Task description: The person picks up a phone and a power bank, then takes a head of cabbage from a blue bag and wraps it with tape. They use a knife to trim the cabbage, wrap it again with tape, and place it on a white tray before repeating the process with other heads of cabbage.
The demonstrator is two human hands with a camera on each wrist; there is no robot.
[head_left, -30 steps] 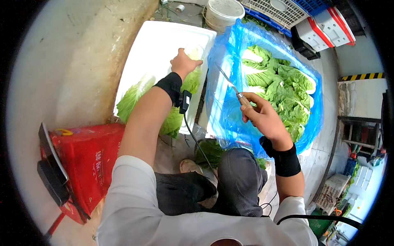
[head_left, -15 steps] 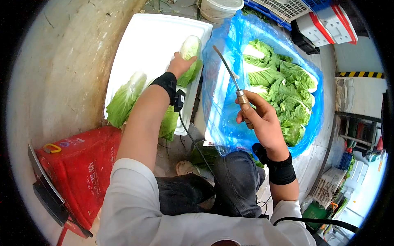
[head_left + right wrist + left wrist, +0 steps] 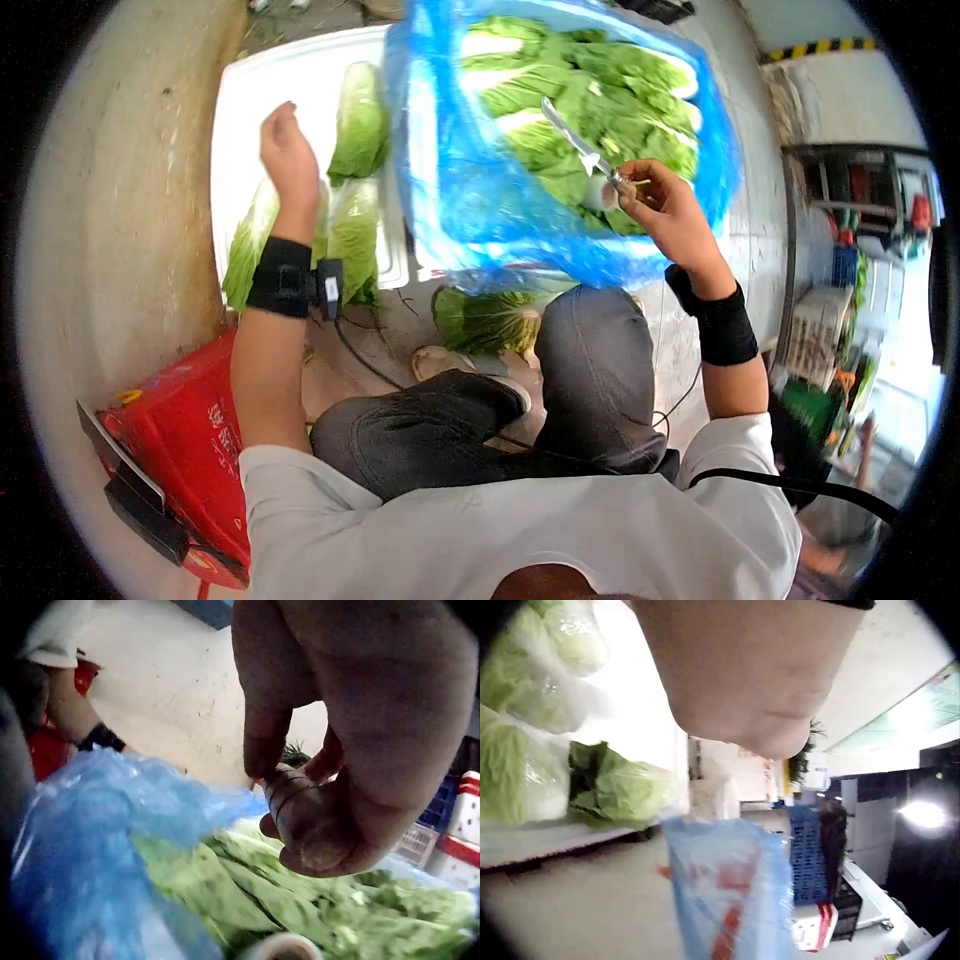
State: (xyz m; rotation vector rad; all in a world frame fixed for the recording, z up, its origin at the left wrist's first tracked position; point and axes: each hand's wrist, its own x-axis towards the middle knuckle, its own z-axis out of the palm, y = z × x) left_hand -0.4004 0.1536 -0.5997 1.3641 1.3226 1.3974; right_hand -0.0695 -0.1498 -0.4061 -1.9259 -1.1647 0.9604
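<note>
My left hand (image 3: 290, 165), holding nothing, hovers over a white foam board (image 3: 240, 110) with its fingers extended. Beside it lies a cabbage (image 3: 359, 120), and more cabbages (image 3: 354, 235) rest nearer me. The left wrist view shows part of that hand (image 3: 742, 675) and cabbages (image 3: 634, 791) with a glossy, clear covering. My right hand (image 3: 675, 215) grips a knife (image 3: 570, 128) by its handle above the blue-lined box (image 3: 450, 215) of leafy cabbages (image 3: 570, 90). In the right wrist view, fingers and thumb of the hand (image 3: 352, 735) curl round the handle (image 3: 289, 799).
A red bag (image 3: 185, 430) stands at the lower left by the wall. Another cabbage (image 3: 480, 318) lies on the floor by my shoe (image 3: 450, 362). A white crate (image 3: 820, 335) is at the right; a cable runs from the left wrist.
My left hand has let go of the upper cabbage and moved left, off it. My right hand has carried the knife over the boxed cabbages. The head view has shifted.
</note>
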